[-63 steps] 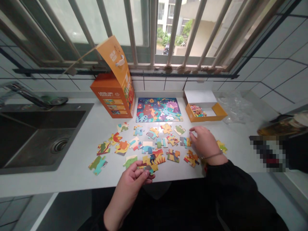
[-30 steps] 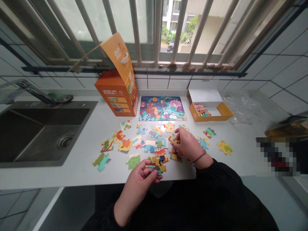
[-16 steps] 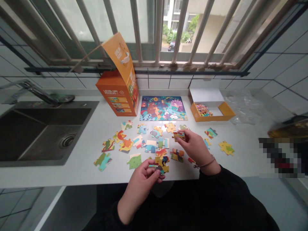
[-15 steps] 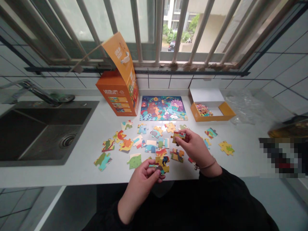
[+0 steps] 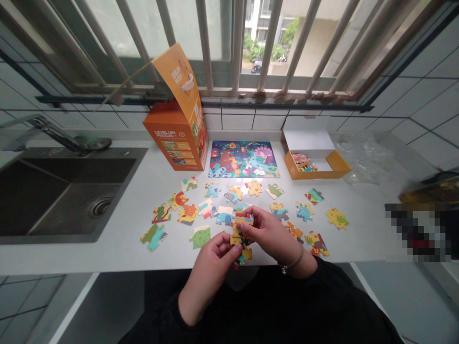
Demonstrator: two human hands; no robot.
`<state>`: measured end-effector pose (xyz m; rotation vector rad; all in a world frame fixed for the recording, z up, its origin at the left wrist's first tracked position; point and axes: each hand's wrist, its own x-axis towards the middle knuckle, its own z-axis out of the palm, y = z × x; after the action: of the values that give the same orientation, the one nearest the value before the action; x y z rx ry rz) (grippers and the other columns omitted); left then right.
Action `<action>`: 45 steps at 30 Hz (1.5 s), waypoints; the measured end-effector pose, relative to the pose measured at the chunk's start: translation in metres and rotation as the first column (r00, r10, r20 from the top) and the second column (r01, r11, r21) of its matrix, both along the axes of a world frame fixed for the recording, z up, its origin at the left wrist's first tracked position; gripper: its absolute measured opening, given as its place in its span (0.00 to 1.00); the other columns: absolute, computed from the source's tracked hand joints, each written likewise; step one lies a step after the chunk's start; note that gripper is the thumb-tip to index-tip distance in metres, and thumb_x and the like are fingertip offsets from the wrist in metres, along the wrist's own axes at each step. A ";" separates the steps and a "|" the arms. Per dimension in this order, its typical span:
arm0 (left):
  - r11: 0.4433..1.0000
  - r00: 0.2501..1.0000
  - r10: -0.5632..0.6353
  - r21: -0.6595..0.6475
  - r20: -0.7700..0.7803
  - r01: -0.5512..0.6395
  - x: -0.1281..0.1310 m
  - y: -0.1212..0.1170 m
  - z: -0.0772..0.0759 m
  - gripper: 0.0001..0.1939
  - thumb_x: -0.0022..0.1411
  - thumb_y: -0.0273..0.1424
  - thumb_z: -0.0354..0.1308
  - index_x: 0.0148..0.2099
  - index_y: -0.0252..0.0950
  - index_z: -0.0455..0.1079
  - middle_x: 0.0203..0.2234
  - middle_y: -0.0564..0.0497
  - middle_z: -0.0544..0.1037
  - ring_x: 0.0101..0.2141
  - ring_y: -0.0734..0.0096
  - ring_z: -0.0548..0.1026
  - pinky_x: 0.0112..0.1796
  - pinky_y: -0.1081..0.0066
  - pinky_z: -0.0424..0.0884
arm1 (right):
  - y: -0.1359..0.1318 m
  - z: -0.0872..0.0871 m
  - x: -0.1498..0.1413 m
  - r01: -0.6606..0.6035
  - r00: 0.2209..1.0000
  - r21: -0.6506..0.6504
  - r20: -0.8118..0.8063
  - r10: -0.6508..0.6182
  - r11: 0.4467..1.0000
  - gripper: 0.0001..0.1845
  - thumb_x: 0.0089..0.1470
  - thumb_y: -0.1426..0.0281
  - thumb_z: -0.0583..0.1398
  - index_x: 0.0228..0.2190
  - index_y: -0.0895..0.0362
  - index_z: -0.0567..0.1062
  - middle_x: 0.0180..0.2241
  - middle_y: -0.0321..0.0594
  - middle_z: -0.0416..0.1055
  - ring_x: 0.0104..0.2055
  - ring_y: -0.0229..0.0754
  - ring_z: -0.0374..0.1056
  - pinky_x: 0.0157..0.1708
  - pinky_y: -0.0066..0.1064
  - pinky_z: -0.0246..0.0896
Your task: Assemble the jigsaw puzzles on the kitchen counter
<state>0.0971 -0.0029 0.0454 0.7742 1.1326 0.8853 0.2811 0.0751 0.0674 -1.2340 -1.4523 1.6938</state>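
here both hands (image 5: 244,243) pinch joined puzzle pieces (image 5: 241,233) above the counter (image 5: 118,248).

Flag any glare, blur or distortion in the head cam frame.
Head view: wide-angle warp bows the window bars and wall tiles; daylight through the window is bright but not blown out, with a mild sheen on the finished puzzle; a pixelated block masks the right edge; both hands, left hand and right hand, and the loose puzzle pieces read sharp.
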 end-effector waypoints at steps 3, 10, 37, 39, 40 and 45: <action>0.999 0.999 -0.027 0.024 -0.035 0.028 -0.001 0.001 -0.002 0.23 0.63 0.49 0.74 0.45 0.35 0.78 0.33 0.49 0.83 0.29 0.69 0.76 0.29 0.73 0.67 | -0.001 -0.004 -0.001 0.013 0.999 0.031 0.038 -0.014 0.999 0.25 0.58 0.48 0.70 0.44 0.54 0.74 0.29 0.32 0.74 0.28 0.38 0.69 0.28 0.30 0.65; 1.000 1.000 0.007 0.025 -0.003 -0.007 0.000 -0.002 0.001 0.22 0.61 0.48 0.76 0.45 0.36 0.80 0.39 0.46 0.84 0.39 0.60 0.80 0.40 0.68 0.73 | -0.003 -0.007 0.004 0.000 0.996 0.061 0.085 -0.006 0.998 0.24 0.62 0.48 0.67 0.47 0.54 0.73 0.27 0.31 0.71 0.28 0.39 0.68 0.28 0.30 0.62; 0.998 0.971 -0.006 0.064 -0.238 0.022 -0.004 0.007 0.005 0.25 0.62 0.54 0.72 0.42 0.35 0.81 0.32 0.48 0.82 0.32 0.65 0.77 0.33 0.71 0.69 | -0.033 -0.007 0.035 0.063 0.881 0.450 0.395 -0.261 0.891 0.17 0.73 0.59 0.58 0.57 0.51 0.74 0.50 0.48 0.81 0.50 0.52 0.78 0.49 0.45 0.76; 0.997 0.951 0.047 0.076 -0.306 -0.025 -0.009 0.013 0.007 0.25 0.61 0.55 0.71 0.40 0.35 0.80 0.28 0.50 0.79 0.28 0.68 0.73 0.28 0.73 0.66 | -0.034 -0.021 0.055 -0.020 0.746 0.654 0.513 -0.424 0.756 0.18 0.74 0.62 0.56 0.59 0.54 0.76 0.56 0.53 0.79 0.59 0.58 0.74 0.61 0.55 0.70; 0.996 0.942 0.069 0.077 -0.330 -0.046 -0.011 0.017 0.009 0.26 0.60 0.55 0.71 0.39 0.36 0.80 0.26 0.51 0.78 0.26 0.70 0.71 0.26 0.73 0.64 | -0.034 -0.030 0.063 -0.101 0.690 0.702 0.560 -0.458 0.705 0.20 0.74 0.63 0.57 0.60 0.55 0.76 0.59 0.55 0.77 0.64 0.60 0.71 0.65 0.58 0.67; 0.997 0.954 0.052 0.063 -0.295 -0.035 0.000 0.030 0.011 0.25 0.59 0.55 0.71 0.40 0.36 0.79 0.27 0.52 0.78 0.25 0.72 0.70 0.26 0.74 0.66 | -0.041 -0.060 0.081 -0.486 0.538 0.615 0.771 -0.341 0.621 0.31 0.72 0.67 0.60 0.72 0.44 0.68 0.75 0.44 0.62 0.76 0.64 0.58 0.69 0.67 0.61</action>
<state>0.0976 0.0272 0.0567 0.9553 1.3974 0.8597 0.3621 0.0337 0.0074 -1.4655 -2.4723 0.1206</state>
